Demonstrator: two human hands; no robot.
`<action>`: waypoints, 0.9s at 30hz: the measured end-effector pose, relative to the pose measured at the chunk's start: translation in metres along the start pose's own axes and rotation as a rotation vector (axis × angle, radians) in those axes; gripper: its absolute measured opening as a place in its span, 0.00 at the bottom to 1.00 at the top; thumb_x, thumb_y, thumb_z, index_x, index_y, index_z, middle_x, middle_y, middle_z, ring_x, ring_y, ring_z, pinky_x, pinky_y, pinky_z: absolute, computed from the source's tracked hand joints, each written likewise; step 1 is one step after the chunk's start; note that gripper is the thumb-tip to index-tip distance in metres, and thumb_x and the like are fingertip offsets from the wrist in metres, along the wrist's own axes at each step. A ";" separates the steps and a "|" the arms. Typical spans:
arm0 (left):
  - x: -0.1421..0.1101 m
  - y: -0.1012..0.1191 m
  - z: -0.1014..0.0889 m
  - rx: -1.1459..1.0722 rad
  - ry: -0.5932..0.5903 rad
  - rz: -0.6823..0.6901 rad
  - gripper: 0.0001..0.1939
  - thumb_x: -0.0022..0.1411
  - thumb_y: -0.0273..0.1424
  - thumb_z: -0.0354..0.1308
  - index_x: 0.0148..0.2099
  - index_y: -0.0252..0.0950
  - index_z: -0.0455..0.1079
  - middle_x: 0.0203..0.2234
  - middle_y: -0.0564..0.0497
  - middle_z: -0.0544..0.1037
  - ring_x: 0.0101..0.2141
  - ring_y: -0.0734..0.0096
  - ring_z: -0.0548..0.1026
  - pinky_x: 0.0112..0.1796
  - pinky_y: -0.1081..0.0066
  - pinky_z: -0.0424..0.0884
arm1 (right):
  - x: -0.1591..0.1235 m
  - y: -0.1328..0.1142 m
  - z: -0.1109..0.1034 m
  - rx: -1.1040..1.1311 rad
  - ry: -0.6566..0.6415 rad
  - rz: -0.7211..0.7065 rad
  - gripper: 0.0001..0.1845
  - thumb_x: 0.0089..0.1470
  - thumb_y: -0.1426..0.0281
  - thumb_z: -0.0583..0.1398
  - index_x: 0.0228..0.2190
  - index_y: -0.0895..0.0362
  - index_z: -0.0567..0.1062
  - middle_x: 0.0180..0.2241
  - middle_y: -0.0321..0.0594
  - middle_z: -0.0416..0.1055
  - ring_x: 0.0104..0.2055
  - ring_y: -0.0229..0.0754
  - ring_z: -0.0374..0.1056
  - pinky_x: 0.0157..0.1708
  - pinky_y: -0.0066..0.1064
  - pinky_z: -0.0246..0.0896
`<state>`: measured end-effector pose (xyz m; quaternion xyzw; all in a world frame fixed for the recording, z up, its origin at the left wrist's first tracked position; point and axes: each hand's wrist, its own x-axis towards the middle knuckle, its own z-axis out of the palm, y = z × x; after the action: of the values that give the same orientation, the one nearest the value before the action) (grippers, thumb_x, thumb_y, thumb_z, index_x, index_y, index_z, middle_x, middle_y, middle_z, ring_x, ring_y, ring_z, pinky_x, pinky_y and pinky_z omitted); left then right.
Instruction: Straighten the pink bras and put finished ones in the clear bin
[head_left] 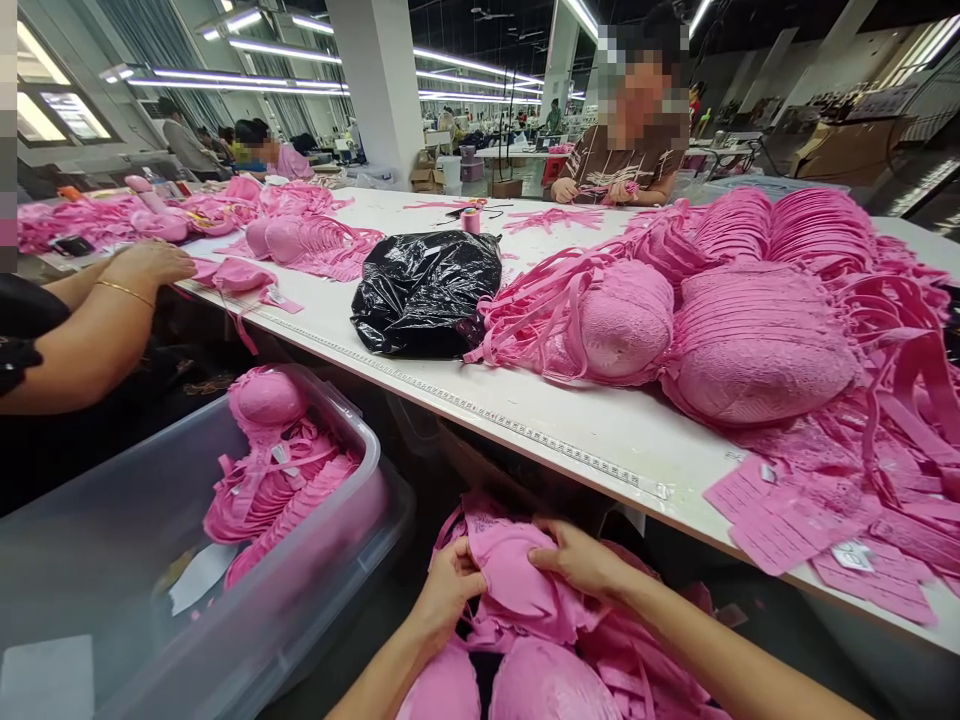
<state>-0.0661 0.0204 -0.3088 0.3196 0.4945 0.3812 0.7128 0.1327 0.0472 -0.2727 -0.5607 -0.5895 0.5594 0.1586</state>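
Below the table's front edge, at the bottom middle, I hold a pink bra (517, 575) between both hands. My left hand (448, 590) pinches its left side, thumb on top of the fabric. On its right side, my right hand (581, 560) grips the cup edge with thumb and fingers. More pink bras (551, 685) lie just beneath, over my lap, their cups facing up. Some fingertips are hidden behind the fabric.
A white table (570, 410) with a measuring tape (480, 410) along its edge carries stacked pink bras (757, 340) and a black plastic bag (427, 295). At left stands a clear plastic bin (315, 570) with bras inside. A co-worker's arm (97, 320) reaches in; another person (630, 150) sits opposite.
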 end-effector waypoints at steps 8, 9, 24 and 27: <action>-0.006 0.009 0.015 0.013 -0.147 0.057 0.22 0.42 0.22 0.64 0.44 0.33 0.75 0.36 0.45 0.79 0.44 0.56 0.73 0.46 0.62 0.68 | 0.001 -0.002 0.001 -0.007 -0.027 -0.019 0.05 0.46 0.73 0.57 0.30 0.59 0.71 0.29 0.34 0.71 0.32 0.38 0.65 0.31 0.26 0.57; -0.006 0.009 0.014 0.022 -0.135 0.072 0.22 0.42 0.22 0.64 0.44 0.33 0.75 0.37 0.45 0.79 0.45 0.55 0.73 0.48 0.62 0.67 | 0.000 -0.002 -0.001 -0.015 -0.021 -0.016 0.07 0.47 0.72 0.57 0.31 0.59 0.72 0.31 0.35 0.71 0.33 0.39 0.65 0.32 0.26 0.58; -0.002 -0.012 0.005 -0.143 -0.224 0.004 0.28 0.39 0.24 0.67 0.47 0.34 0.72 0.47 0.41 0.75 0.52 0.50 0.67 0.54 0.56 0.60 | 0.000 -0.003 -0.008 0.254 -0.235 -0.038 0.07 0.37 0.74 0.61 0.25 0.60 0.73 0.22 0.31 0.68 0.25 0.34 0.61 0.24 0.23 0.54; 0.000 -0.014 0.006 -0.130 -0.148 -0.004 0.28 0.38 0.18 0.64 0.46 0.36 0.72 0.49 0.43 0.73 0.54 0.53 0.66 0.56 0.58 0.58 | -0.004 -0.007 -0.008 0.081 -0.143 -0.117 0.13 0.38 0.76 0.60 0.32 0.59 0.75 0.31 0.35 0.73 0.32 0.40 0.67 0.32 0.27 0.60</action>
<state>-0.0568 0.0129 -0.3189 0.2988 0.4155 0.3862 0.7674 0.1370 0.0496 -0.2630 -0.4772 -0.6080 0.6112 0.1708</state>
